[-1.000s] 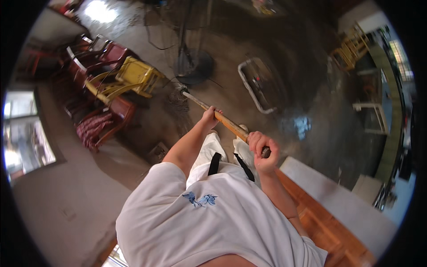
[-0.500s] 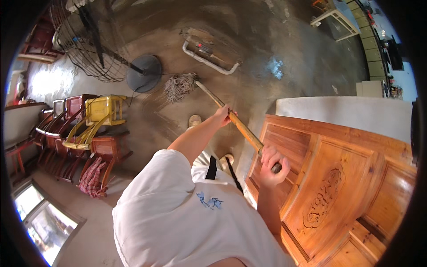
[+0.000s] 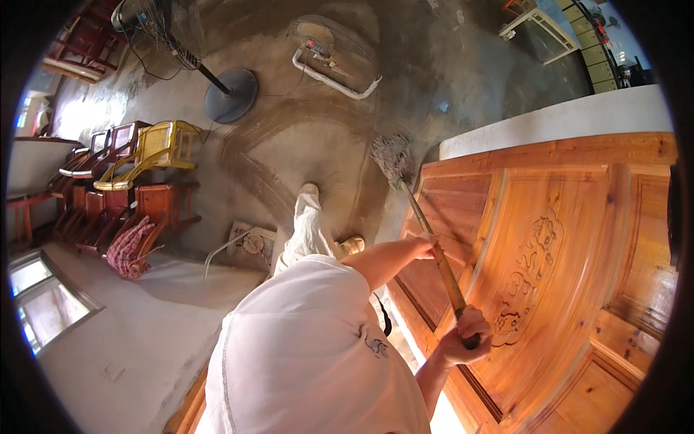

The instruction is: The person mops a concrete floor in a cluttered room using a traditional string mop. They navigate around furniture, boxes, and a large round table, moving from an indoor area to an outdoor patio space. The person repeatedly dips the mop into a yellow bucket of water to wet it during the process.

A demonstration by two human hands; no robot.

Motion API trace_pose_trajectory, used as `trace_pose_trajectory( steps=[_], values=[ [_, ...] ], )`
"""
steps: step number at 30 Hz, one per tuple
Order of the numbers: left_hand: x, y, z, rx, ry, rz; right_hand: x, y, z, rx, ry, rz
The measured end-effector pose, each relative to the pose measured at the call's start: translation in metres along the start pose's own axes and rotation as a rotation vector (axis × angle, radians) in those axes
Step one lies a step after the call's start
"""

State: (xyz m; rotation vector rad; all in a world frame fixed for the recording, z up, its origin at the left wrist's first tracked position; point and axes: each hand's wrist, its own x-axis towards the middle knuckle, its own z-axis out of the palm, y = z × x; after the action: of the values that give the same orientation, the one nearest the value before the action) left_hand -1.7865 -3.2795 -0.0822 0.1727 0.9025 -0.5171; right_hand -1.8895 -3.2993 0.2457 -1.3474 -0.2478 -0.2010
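Below, both hands' fingers closed on a long wooden mop handle [image 3: 434,249], grey stringy mop head [image 3: 391,156] on wet floor [image 3: 311,145].

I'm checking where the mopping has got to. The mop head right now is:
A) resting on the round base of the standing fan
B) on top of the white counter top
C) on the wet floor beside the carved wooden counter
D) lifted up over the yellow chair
C: the mop head lies on the wet concrete floor at the edge of the carved wooden counter, with both hands on its handle.
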Motion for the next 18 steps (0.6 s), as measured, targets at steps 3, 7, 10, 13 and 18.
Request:
trace_pose_trajectory(
  steps=[3, 7, 10, 13, 18],
  values=[
    [-0.01, -0.04, 0.015, 0.085, 0.015, -0.02, 0.002, -0.018, -0.028, -0.011, 0.069, 0.02],
    [-0.009, -0.059, 0.008, 0.23, 0.146, 0.071, 0.003, -0.021, -0.056, 0.052, 0.172, 0.052],
    [-0.021, -0.05, 0.003, 0.292, 0.258, 0.065, 0.005, -0.019, -0.064, 0.06, 0.214, 0.104],
    [-0.034, -0.017, -0.016, 0.387, 0.295, 0.063, 0.006, -0.019, -0.04, 0.071, 0.198, 0.155],
    [-0.072, 0.041, -0.098, 0.475, 0.359, 0.163, -0.006, 0.01, 0.01, 0.192, 0.302, 0.324]
  ],
)
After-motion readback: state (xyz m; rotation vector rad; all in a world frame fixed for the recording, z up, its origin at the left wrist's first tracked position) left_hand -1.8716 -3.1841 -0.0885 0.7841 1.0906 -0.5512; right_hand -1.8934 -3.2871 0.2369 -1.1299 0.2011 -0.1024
